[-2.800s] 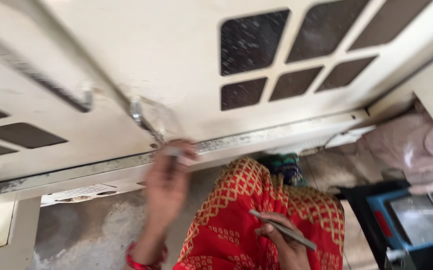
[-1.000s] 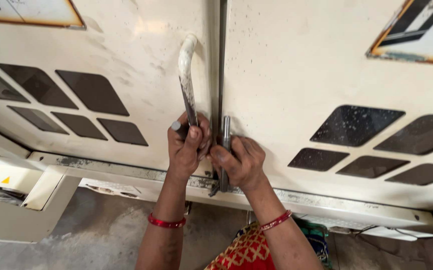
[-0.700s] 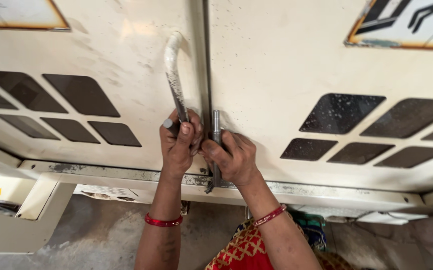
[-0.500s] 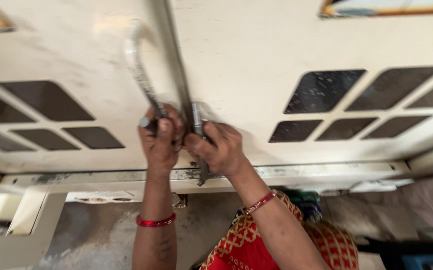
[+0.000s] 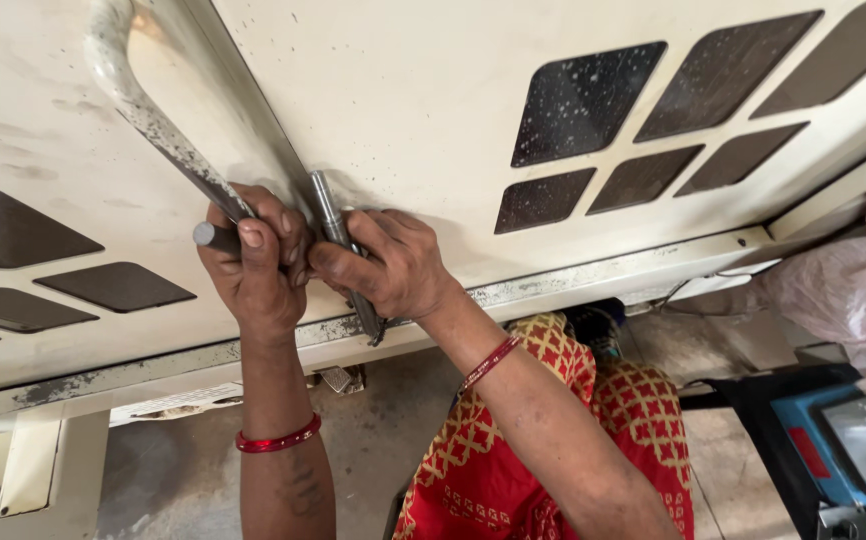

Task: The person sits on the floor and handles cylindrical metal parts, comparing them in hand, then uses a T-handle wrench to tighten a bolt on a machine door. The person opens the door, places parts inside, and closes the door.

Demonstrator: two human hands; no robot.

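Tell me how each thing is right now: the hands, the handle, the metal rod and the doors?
Left hand: closed around the handle's lower end.
Right hand: gripping the metal rod.
Curved handle: fixed on the left door, paint worn.
Metal rod: upright along the seam between the doors.
Cream doors: shut, dusty.

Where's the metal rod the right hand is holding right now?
In the head view, the metal rod sits left of centre against the cream panel, gripped by the right hand, beside the left hand.
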